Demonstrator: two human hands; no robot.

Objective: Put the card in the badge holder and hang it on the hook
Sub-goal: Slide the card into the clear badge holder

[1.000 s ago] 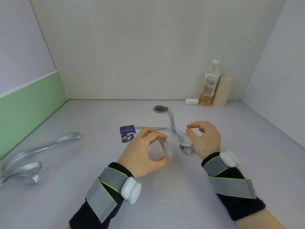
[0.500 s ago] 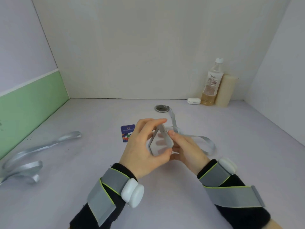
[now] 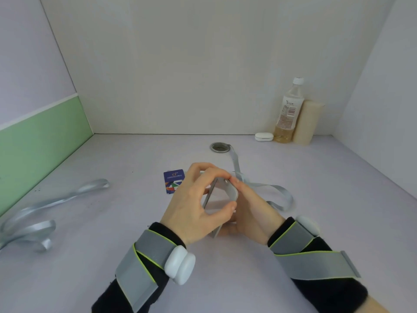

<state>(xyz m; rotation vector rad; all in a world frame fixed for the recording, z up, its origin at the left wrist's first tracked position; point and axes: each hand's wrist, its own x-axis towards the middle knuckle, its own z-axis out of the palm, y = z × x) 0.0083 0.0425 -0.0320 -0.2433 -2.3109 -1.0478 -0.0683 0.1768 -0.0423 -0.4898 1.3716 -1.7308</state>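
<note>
1. Blue card [image 3: 173,180] lay flat on the table [image 3: 316,199], partly behind your left hand [image 3: 196,208].
2. Both hands pinched the translucent badge holder [image 3: 222,197]; your right hand [image 3: 252,211] steadied it, grey lanyard [image 3: 279,193] trailing.

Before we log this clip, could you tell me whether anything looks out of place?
One oddity: a second lanyard lies loose and twisted at the table's left edge. The card lies flat, not yet in the holder that both hands grip.
</note>
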